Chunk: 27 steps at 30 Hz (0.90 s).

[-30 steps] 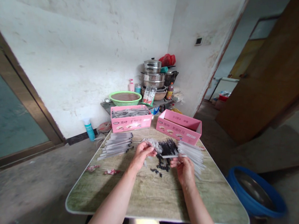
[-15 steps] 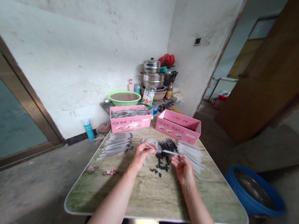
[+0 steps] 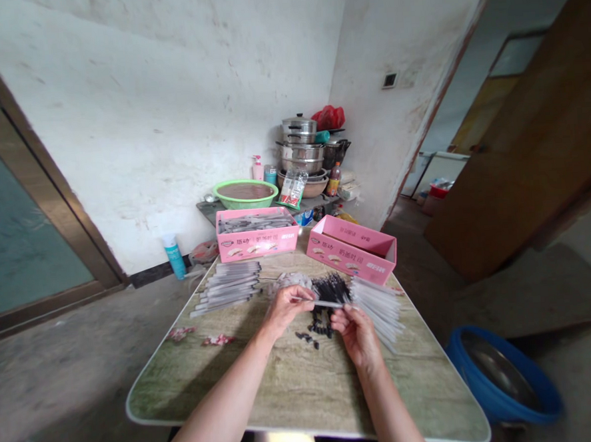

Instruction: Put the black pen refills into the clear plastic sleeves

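My left hand pinches a thin rod, which looks like a pen refill, at the left end of a pale pen barrel. The barrel's right end is between the fingertips of my right hand, so it lies nearly level between both hands. How far the rod sits inside the barrel is hidden by my fingers. Just behind are thin black-ended pieces in a heap, and small black caps lie below the barrel. Loose pale barrels fan out right of my right hand. Small whitish parts are heaped behind my left hand.
Pale pens with dark ends lie in rows on the table's left. One pink box full of pens and another pink box stand at the back. Behind them are a green basin and stacked pots. A blue tub stands right.
My right hand has moved left with the barrel, closer to my left hand. The thin rod that showed between them is now mostly out of sight.
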Each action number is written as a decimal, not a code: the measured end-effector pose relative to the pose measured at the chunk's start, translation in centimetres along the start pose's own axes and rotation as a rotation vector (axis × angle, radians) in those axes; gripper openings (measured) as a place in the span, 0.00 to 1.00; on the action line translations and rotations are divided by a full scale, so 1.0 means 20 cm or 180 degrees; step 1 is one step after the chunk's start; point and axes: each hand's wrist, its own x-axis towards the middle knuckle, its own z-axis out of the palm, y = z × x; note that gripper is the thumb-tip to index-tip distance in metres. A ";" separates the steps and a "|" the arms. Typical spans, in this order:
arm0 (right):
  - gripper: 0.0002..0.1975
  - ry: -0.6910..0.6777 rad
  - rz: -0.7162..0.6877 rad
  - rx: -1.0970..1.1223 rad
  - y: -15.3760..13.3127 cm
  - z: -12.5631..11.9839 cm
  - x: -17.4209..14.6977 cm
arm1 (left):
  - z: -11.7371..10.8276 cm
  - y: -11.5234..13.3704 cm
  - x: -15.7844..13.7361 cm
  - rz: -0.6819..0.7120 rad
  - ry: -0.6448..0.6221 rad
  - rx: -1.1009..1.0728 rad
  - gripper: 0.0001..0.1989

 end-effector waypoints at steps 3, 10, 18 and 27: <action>0.06 0.0236 0.0115 0.0358 -0.03 -0.02 0.01 | -0.01 0.00 0.01 -0.0072 -0.0234 0.0019 0.27; 0.05 0.0410 0.0075 0.0930 -0.09 -0.06 0.02 | -0.05 -0.04 0.03 0.0176 0.0065 0.1023 0.20; 0.04 0.0434 0.0094 0.0923 -0.09 -0.04 0.01 | 0.04 -0.01 -0.05 0.0553 -0.1026 0.2861 0.06; 0.06 0.0302 0.0036 0.0680 -0.07 -0.03 0.01 | 0.14 -0.09 -0.06 0.1163 -0.1332 0.3500 0.06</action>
